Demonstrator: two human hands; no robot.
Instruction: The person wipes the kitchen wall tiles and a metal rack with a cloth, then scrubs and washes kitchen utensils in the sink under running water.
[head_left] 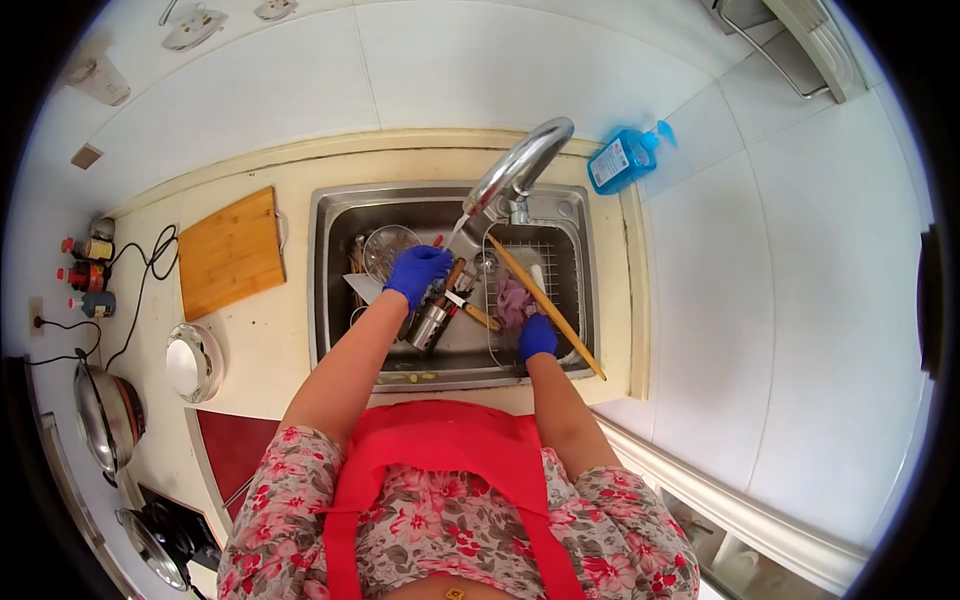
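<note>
Head view, at the sink (325,230). Both my hands wear blue gloves. My left hand (418,272) is over the left part of the basin, back uppermost, just beside the thin stream falling from the tap (525,165). Its fingers are bent downward; I cannot tell whether they are closed on anything (the glove hides its own underside). Below and beside it lie a metal cylinder (428,327) and a wooden-handled tool (482,318), among other utensils too jumbled to sort; a glass bowl (385,250) sits behind it.

My right hand (538,337) is low, near the front of the basin, right beside a mauve cloth (512,300) lying on the wire rack (545,250). Grip there: cannot tell whether fingers are together on the cloth or merely against it. A long wooden rod (546,307) slants past this hand, its near end over the front rim.
</note>
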